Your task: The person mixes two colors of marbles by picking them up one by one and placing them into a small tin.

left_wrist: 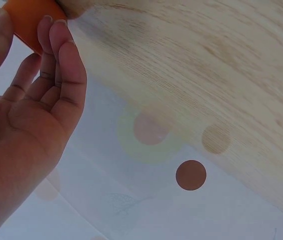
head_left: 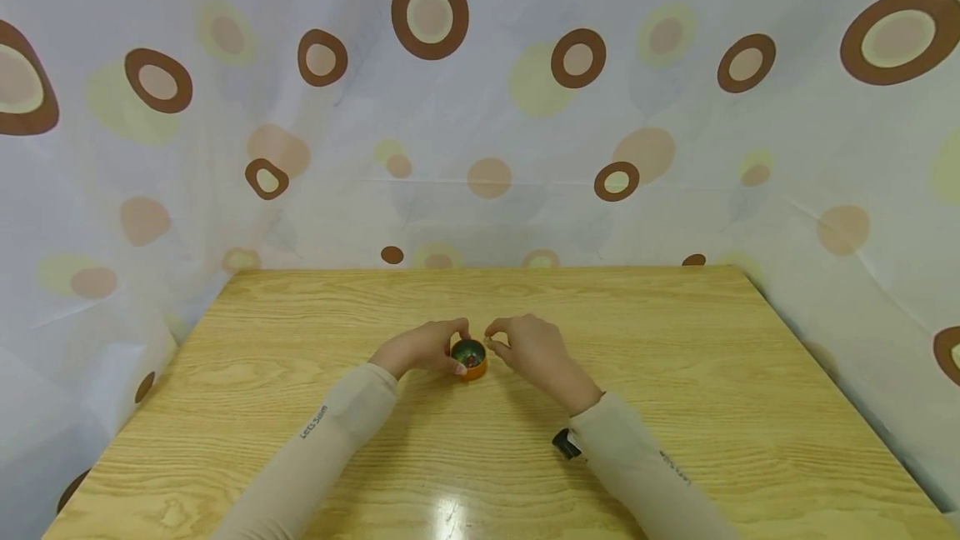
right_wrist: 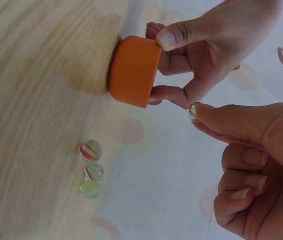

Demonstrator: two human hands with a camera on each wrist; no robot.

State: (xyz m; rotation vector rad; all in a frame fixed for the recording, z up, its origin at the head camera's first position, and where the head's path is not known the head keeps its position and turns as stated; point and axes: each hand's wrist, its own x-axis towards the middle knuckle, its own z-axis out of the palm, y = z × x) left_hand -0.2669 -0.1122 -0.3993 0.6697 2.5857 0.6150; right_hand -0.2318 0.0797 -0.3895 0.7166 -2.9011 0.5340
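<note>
A small round orange cup [right_wrist: 134, 70] stands on the table, its inside dark green in the head view with something small and colourful at the bottom. My left hand [head_left: 429, 346] grips the cup from the left, thumb on the near side and fingers round the far side. Just right of the cup, my right hand [head_left: 534, 350] pinches a clear glass marble [right_wrist: 193, 112] with an orange-white swirl between thumb and index finger. The right wrist view also has a red-swirl marble [right_wrist: 90, 150], another swirled marble [right_wrist: 94, 171] and a yellow-green marble [right_wrist: 88, 189] lying on the table.
The light wooden table [head_left: 300, 298] reaches back to a white curtain [head_left: 480, 107] with brown and yellow circles, which also hangs along both sides. A small black device [head_left: 566, 444] sits at the right sleeve's cuff.
</note>
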